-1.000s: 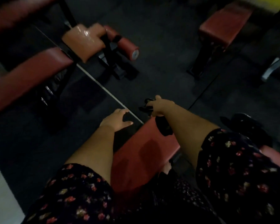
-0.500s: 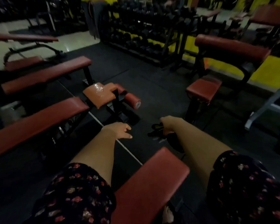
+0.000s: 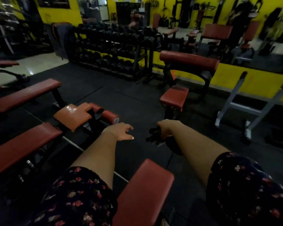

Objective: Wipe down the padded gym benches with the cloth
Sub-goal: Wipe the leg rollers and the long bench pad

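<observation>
A crumpled black cloth (image 3: pixel 154 136) is bunched in the curled fingers of a person's right hand (image 3: pixel 166 130). It is held in the air over the black rubber floor (image 3: pixel 131 98), just past the far end of the nearest red vinyl-padded bench surface (image 3: pixel 144 190), and touches none of the pads. More dark fabric hangs below the wrist. The left hand (image 3: pixel 121 132) hovers beside the right with a gap between them, fingers loosely spread and thumb out, gripping nothing. Both arms reach forward from short dark sleeves printed with small red and pale flowers (image 3: pixel 82 193). The nearest surface runs up from the bottom edge of the frame between the two arms.

To the left, further long red padded benches (image 3: pixel 21 144) lie side by side on black frames, angled towards the middle of the room. Near their inner ends sits an orange-brown cushioned pad (image 3: pixel 72 114), its top glistening with wet patches. A short red roller pad (image 3: pixel 109 117) sits just beside it on the same black stand. Ahead on the right stands a red-upholstered curl bench (image 3: pixel 189 60), with its small square seat (image 3: pixel 174 97) below the arm rest. A grey metal rack frame (image 3: pixel 252 105) stands near the right edge, well apart from the hands. Behind, a black tiered rack of dark dumbbells (image 3: pixel 111 46) stands along a yellow wall (image 3: pixel 235 77), and blurred machines fill the background.
</observation>
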Tool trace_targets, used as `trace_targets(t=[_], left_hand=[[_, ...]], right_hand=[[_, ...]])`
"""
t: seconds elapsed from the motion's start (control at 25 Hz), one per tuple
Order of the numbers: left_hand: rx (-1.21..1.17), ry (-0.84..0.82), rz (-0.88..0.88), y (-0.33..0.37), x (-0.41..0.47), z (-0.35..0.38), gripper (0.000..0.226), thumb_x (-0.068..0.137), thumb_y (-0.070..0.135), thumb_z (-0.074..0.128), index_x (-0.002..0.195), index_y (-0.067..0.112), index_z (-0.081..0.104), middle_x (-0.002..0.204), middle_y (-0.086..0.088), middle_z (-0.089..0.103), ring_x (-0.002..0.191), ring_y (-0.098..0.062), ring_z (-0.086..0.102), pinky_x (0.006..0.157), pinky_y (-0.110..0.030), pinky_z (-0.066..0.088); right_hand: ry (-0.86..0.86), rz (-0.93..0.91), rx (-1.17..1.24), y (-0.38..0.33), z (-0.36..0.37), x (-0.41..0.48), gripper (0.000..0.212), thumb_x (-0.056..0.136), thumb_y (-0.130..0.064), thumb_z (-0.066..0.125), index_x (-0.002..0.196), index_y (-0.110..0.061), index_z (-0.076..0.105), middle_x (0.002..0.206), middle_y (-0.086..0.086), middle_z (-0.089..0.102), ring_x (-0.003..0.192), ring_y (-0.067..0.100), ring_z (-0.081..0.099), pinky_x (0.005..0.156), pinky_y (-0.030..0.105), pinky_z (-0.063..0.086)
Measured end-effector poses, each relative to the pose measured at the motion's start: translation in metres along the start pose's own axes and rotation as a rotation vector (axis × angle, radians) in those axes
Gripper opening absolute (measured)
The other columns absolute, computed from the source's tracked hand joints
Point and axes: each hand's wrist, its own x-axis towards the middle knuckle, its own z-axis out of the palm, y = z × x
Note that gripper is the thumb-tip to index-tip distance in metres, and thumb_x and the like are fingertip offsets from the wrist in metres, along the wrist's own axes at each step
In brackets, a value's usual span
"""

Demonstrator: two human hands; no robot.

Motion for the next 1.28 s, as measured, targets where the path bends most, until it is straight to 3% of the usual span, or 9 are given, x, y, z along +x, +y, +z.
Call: trace_targets(t=[0.12,0.24,0.36,0.52,0.96,1.28], left_hand=[[0.068,0.022,0.065,0.03,0.034,-0.004,0.063,0.088,0.053,0.064,0.144,0.032,0.044,0.138,0.001,0.053,0.125,-0.017,0.05,0.113,-0.046,0.034],[0.134,0.01,0.146,0.062,0.053,-0.002,0.062,0.091,0.05,0.062,0.146,0.031,0.042,0.139,0.003,0.049,0.128,-0.017,0.049,0.11,-0.038,0.034],[0.137,0.002,0.208,0.083,0.07,0.005,0.064,0.09,0.051,0.063,0.147,0.031,0.041,0.141,0.001,0.047,0.129,-0.018,0.048,0.109,-0.041,0.039],[0.172,-0.03,0.278,0.101,0.076,0.019,0.065,0.09,0.051,0.063,0.147,0.033,0.039,0.145,0.002,0.042,0.133,-0.021,0.044,0.108,-0.047,0.04],[0.179,-0.047,0.439,0.147,0.076,0.023,0.067,0.085,0.053,0.068,0.145,0.036,0.042,0.141,0.005,0.05,0.128,-0.018,0.05,0.103,-0.047,0.046],[0.323,-0.023,0.463,0.18,0.077,0.035,0.065,0.087,0.055,0.064,0.145,0.04,0.041,0.142,0.006,0.047,0.129,-0.019,0.049,0.1,-0.047,0.047]], right_hand=[[0.026,0.055,0.03,0.04,0.001,0.002,0.056,0.079,-0.03,0.071,0.129,-0.018,0.049,0.127,0.006,0.053,0.114,0.028,0.054,0.092,0.046,0.051],[0.046,0.104,0.064,0.072,-0.001,-0.003,0.06,0.078,-0.029,0.071,0.132,-0.018,0.048,0.13,0.008,0.052,0.117,0.029,0.053,0.093,0.046,0.05],[0.059,0.142,0.08,0.09,0.007,-0.008,0.062,0.076,-0.029,0.07,0.133,-0.021,0.047,0.13,0.005,0.051,0.118,0.028,0.052,0.093,0.047,0.049],[0.063,0.232,0.138,0.098,0.027,-0.025,0.059,0.079,-0.027,0.069,0.133,-0.024,0.046,0.128,0.002,0.051,0.114,0.026,0.054,0.089,0.047,0.051],[0.064,0.402,0.126,0.107,0.04,-0.095,0.06,0.083,-0.029,0.069,0.137,-0.022,0.044,0.133,0.003,0.049,0.119,0.026,0.051,0.091,0.046,0.049],[0.054,0.431,0.174,0.117,0.053,-0.089,0.054,0.084,-0.027,0.067,0.134,-0.024,0.047,0.129,0.003,0.051,0.113,0.026,0.054,0.077,0.038,0.046]])
